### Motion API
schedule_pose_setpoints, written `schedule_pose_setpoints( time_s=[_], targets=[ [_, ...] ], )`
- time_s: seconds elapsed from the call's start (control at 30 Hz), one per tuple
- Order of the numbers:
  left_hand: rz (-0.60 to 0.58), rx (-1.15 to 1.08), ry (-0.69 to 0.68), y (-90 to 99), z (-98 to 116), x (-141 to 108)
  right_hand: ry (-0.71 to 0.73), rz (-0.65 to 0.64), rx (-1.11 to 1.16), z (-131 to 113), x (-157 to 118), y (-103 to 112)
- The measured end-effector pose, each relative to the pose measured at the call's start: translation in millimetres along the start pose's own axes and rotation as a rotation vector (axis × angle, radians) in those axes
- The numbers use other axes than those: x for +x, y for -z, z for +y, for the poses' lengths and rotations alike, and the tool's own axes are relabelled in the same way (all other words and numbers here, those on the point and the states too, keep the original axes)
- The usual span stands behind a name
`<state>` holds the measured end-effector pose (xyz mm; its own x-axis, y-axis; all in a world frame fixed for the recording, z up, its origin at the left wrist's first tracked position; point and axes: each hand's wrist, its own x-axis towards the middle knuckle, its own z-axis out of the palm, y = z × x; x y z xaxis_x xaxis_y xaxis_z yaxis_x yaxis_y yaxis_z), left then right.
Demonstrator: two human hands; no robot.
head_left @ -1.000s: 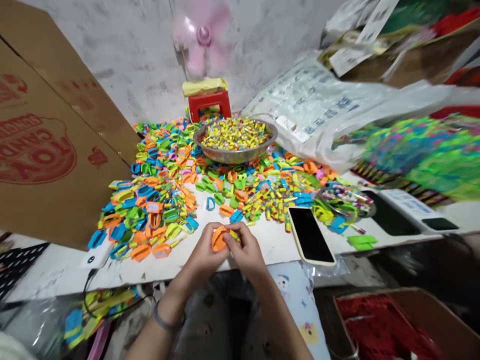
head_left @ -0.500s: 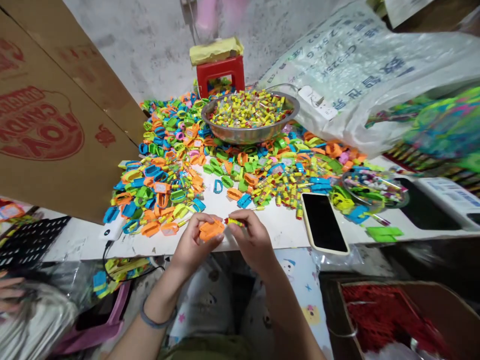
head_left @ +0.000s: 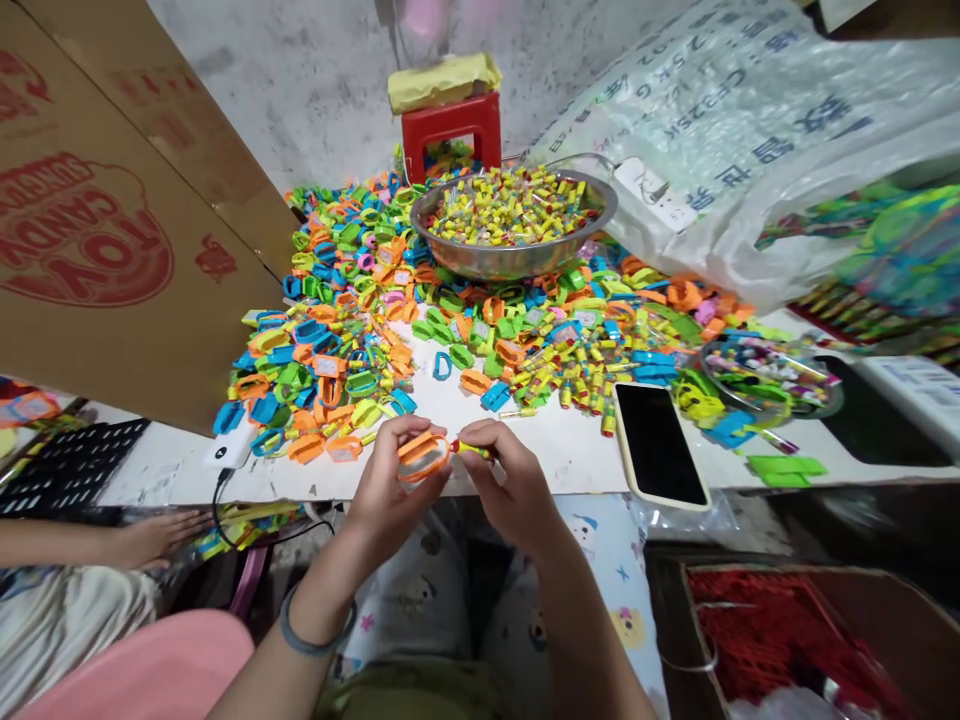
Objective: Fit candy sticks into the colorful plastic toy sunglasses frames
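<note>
At the near edge of the white worktop, the left hand pinches an orange plastic loop; the right hand pinches a small yellow tube against it. At twelve o'clock lies a heap of glossy coloured loops and a steel bowl. At three o'clock rests a dark phone. Another person's hand lies at nine o'clock.

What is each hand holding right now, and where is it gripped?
Left hand pinches an orange plastic loop by its rim; right hand holds a small yellow piece at its end.
</note>
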<state>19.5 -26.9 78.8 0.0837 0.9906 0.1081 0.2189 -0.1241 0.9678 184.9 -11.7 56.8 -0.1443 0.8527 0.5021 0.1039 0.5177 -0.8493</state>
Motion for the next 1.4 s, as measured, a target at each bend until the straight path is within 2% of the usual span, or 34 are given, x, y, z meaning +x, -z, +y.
schedule_pose_setpoints(
  time_s=[0.1,0.2,0.33,0.47,0.57,0.63,0.7,0.77,0.83,0.87,0.97,1.03,1.13,1.2,1.27,1.3,1.33,1.4],
  targets=[
    [-0.048,0.004,-0.01,0.9,0.9,-0.2,0.001,-0.002,-0.021,-0.8,-0.4,0.2],
    [-0.041,-0.007,-0.015,-0.1,3.0,-0.7,0.021,-0.015,-0.035,-3.1,-0.3,2.0],
    [-0.036,-0.084,0.008,-2.7,5.5,-0.5,0.005,-0.147,-0.124,-9.3,-0.8,8.0],
    [-0.043,-0.176,0.129,-0.1,6.4,1.5,-0.024,-0.267,-0.386,-16.0,-2.2,10.7],
    [-0.14,-0.191,0.259,7.6,5.3,3.6,-0.067,-0.336,-0.57,-18.4,-3.2,5.2],
    [-0.223,-0.152,0.315,14.6,3.9,6.3,-0.066,-0.369,-0.611,-16.9,-3.8,-1.0],
    [-0.292,-0.065,0.321,22.5,2.1,11.2,-0.052,-0.384,-0.622,-10.9,-3.8,-5.3],
    [-0.311,0.075,0.262,32.1,0.1,19.6,-0.023,-0.37,-0.631,0.9,-2.9,-3.3],
    [-0.239,0.274,0.165,45.3,-1.5,32.1,-0.039,-0.306,-0.681,18.0,-1.5,7.2],
    [-0.176,0.389,0.117,54.0,-1.8,39.8,-0.092,-0.251,-0.733,27.4,-0.8,15.0],
    [0.066,0.735,0.027,88.3,-1.2,65.8,-0.418,-0.102,-0.951,51.4,-0.5,39.6],
    [0.23,0.959,0.041,114.8,-1.8,84.1,-0.587,-0.106,-1.021,59.7,-2.0,49.2],
    [0.418,1.181,0.115,148.6,-8.1,110.0,-0.657,-0.159,-1.033,63.1,-3.9,49.0],
    [0.503,1.228,0.117,160.0,-14.5,124.2,-0.641,-0.137,-1.031,64.0,-3.3,43.8],
    [0.569,1.241,0.057,157.5,-19.8,134.0,-0.621,-0.095,-1.027,65.7,-1.3,39.1],
    [0.588,1.236,0.007,150.0,-21.6,136.8,-0.614,-0.084,-1.017,66.8,-0.1,37.2],
    [0.58,1.215,-0.053,138.1,-22.9,138.2,-0.608,-0.081,-0.999,67.8,1.0,35.7],
    [0.443,1.107,-0.171,101.8,-25.4,137.0,-0.601,-0.094,-0.956,69.6,2.5,33.1]
  ],
)
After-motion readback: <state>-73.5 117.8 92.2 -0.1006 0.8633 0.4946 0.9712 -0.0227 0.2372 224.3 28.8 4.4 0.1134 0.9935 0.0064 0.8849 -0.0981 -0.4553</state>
